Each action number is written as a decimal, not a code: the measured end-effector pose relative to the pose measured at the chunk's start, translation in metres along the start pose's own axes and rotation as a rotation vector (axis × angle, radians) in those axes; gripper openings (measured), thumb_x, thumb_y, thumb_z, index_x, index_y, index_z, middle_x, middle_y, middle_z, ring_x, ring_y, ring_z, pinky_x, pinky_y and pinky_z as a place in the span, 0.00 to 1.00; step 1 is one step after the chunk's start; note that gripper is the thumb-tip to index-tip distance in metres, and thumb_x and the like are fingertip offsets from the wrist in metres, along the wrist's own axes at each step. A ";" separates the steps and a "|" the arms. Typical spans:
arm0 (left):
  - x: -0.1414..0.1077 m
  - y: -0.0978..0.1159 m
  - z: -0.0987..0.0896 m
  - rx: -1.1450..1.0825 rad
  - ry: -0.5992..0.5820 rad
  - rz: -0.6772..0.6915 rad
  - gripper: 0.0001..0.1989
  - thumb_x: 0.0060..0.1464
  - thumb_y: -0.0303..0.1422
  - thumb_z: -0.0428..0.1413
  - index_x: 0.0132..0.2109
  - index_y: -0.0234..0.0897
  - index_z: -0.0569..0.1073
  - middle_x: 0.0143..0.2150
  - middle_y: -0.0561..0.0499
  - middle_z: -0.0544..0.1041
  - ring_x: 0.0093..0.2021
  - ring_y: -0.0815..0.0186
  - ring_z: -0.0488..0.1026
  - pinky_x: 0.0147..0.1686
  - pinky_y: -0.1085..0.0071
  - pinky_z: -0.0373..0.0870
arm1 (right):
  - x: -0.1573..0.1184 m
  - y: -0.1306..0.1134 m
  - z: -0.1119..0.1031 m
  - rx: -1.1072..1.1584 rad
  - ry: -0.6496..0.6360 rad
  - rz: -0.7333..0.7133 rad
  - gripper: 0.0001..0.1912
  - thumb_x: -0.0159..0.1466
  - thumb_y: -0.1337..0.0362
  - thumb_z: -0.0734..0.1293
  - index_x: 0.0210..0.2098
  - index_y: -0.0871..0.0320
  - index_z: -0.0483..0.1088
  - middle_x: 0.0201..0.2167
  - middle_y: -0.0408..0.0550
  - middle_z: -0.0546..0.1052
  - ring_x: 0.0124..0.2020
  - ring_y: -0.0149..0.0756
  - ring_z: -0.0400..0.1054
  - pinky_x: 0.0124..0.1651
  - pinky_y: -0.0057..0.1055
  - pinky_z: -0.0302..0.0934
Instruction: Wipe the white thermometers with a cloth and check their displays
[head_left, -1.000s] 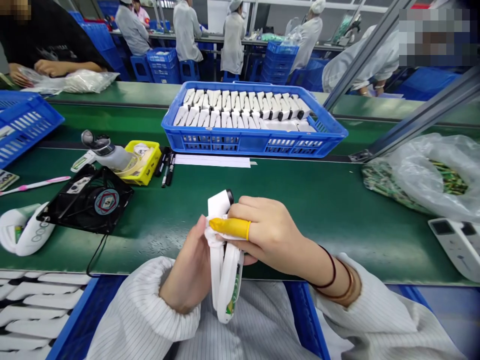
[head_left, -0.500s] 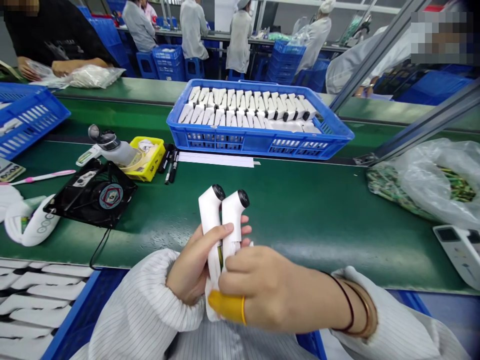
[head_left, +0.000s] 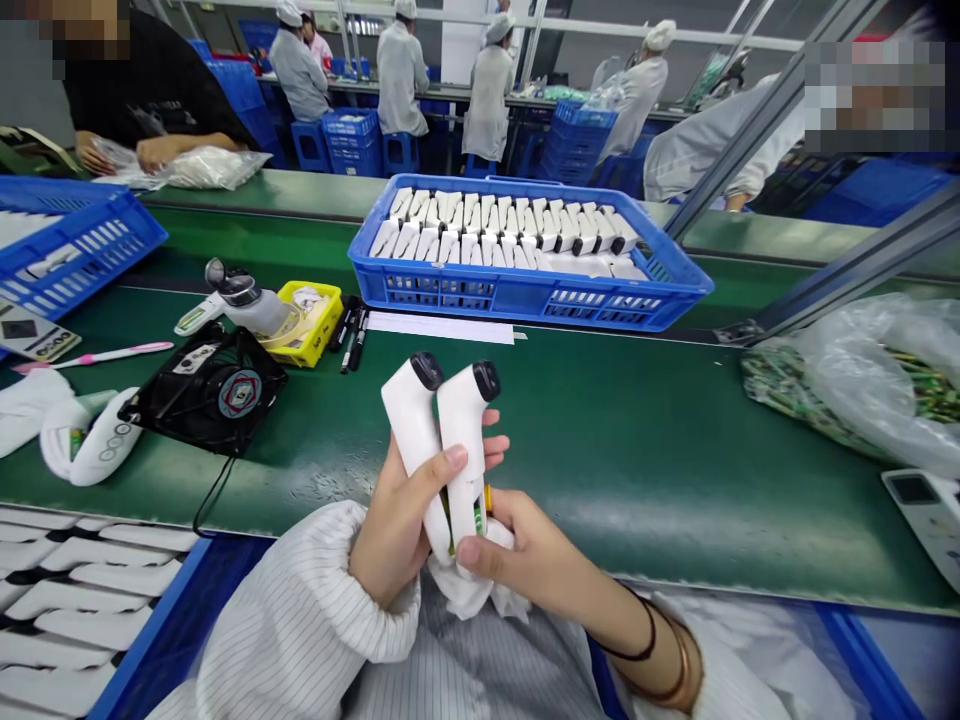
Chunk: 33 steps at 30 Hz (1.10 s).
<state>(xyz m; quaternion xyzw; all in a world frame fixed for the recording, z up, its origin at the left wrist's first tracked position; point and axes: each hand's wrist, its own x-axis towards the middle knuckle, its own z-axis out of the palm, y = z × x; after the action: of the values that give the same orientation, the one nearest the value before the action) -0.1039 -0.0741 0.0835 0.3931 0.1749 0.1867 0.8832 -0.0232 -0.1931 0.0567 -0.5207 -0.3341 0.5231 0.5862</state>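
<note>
Side by side, two white thermometer housings, a left one (head_left: 411,408) and a right one (head_left: 460,412), are held in my left hand (head_left: 397,515), its thumb across the right one. Both have black round tips at their upper ends, and green circuit board shows in their open lower parts. My right hand (head_left: 517,550) is closed at the lower end of the right housing, thumb in front, fingers mostly hidden behind. A crumpled white cloth (head_left: 469,590) hangs from this grip, below the housings. One right finger wears an orange finger cot (head_left: 487,497).
A blue crate (head_left: 525,290) full of white housings stands across the bench. On the left are a black fan (head_left: 214,390), a yellow tray (head_left: 322,325), a dispenser bottle (head_left: 255,305) and markers (head_left: 352,340). A bag of circuit boards (head_left: 862,370) lies right. Co-workers sit beyond.
My right hand has turned over and shifted from in front of the housings to their right side. The white cloth and green board now show. The housings' tops have spread slightly and tilted.
</note>
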 end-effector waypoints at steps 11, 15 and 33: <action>0.001 -0.001 -0.015 -0.241 -0.223 -0.189 0.26 0.64 0.48 0.45 0.60 0.38 0.69 0.57 0.43 0.74 0.56 0.53 0.72 0.53 0.59 0.72 | 0.001 0.007 0.014 0.077 0.240 -0.182 0.13 0.59 0.57 0.73 0.28 0.61 0.73 0.20 0.41 0.69 0.20 0.26 0.57 0.22 0.21 0.52; 0.000 0.001 -0.013 -0.249 -0.250 -0.188 0.27 0.64 0.49 0.46 0.59 0.35 0.70 0.59 0.43 0.72 0.57 0.53 0.71 0.55 0.62 0.71 | -0.004 0.004 0.016 -0.080 0.277 -0.230 0.11 0.60 0.60 0.72 0.27 0.61 0.72 0.19 0.39 0.66 0.20 0.25 0.54 0.22 0.21 0.49; -0.011 0.022 0.001 -0.039 -0.083 -0.233 0.17 0.53 0.27 0.62 0.51 0.38 0.75 0.61 0.44 0.70 0.61 0.50 0.65 0.54 0.60 0.72 | -0.047 -0.045 -0.031 -0.113 0.144 -0.116 0.11 0.63 0.56 0.72 0.36 0.55 0.69 0.30 0.41 0.67 0.27 0.29 0.61 0.29 0.24 0.58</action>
<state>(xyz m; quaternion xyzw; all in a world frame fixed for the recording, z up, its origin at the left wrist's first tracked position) -0.1172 -0.0660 0.1022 0.3601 0.1791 0.0700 0.9129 0.0072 -0.2428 0.0997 -0.5691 -0.3495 0.4298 0.6076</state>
